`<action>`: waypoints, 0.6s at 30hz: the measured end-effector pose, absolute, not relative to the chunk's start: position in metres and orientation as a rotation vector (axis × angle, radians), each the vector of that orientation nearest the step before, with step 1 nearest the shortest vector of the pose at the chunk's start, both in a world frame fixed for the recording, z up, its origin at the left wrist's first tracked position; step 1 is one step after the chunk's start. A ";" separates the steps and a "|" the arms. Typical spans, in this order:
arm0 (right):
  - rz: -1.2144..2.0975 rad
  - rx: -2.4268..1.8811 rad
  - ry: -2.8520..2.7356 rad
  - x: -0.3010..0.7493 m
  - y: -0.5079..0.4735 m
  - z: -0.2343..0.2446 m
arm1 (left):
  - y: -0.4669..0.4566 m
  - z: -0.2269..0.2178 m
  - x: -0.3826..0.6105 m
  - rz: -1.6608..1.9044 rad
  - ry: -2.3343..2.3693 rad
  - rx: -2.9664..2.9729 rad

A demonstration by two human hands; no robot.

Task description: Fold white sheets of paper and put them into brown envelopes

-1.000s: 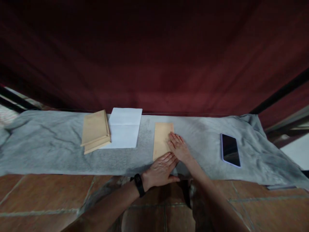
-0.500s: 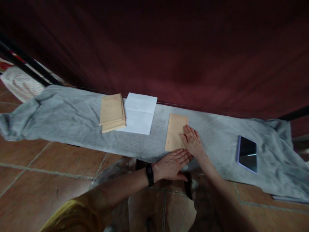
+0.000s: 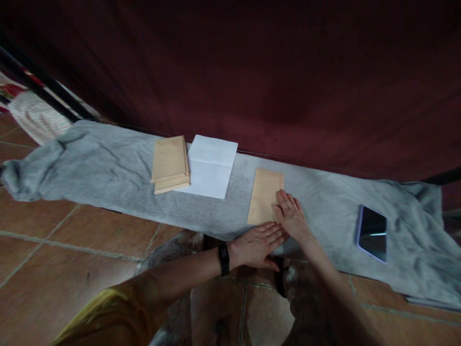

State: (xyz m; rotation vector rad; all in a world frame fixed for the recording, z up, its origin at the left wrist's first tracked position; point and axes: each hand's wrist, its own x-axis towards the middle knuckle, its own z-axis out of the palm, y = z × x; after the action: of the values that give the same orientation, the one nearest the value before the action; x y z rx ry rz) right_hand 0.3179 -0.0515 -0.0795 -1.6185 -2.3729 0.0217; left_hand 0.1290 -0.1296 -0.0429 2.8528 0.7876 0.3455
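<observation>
With the left hand [image 3: 257, 244] and right hand [image 3: 291, 216] pressed flat and open-fingered on the brown envelope [image 3: 262, 194], the loose grey cloth [image 3: 108, 163] underneath may bunch and skew it.

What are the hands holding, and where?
Nothing is gripped. Right hand lies flat on the brown envelope, at its near right corner; left hand touches its near edge.

Looks like a home interior, a makeshift work spot at floor level. Terracotta tile floor [image 3: 72, 269] across the bottom, grey blanket [image 3: 108, 168] spread on it as a mat, dark red curtain [image 3: 252, 72] filling the top. On the blanket: brown envelope [image 3: 264, 194] centre, envelope stack [image 3: 170, 163], white paper sheet [image 3: 211, 168], smartphone [image 3: 372, 233] right.
</observation>
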 end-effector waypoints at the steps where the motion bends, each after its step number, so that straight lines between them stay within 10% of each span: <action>1: 0.020 -1.619 -2.382 0.319 -0.052 -0.079 | -0.130 -0.043 0.129 0.350 0.785 2.854; 18: 0.031 -1.614 -2.432 0.323 -0.057 -0.076 | -0.127 -0.048 0.128 0.346 0.767 2.882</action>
State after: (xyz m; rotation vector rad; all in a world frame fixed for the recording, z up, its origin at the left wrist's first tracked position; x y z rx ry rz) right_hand 0.3234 -0.0571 -0.0761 -1.6141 -2.4316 0.0309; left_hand 0.1277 -0.1273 -0.0480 2.8823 0.7675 0.3457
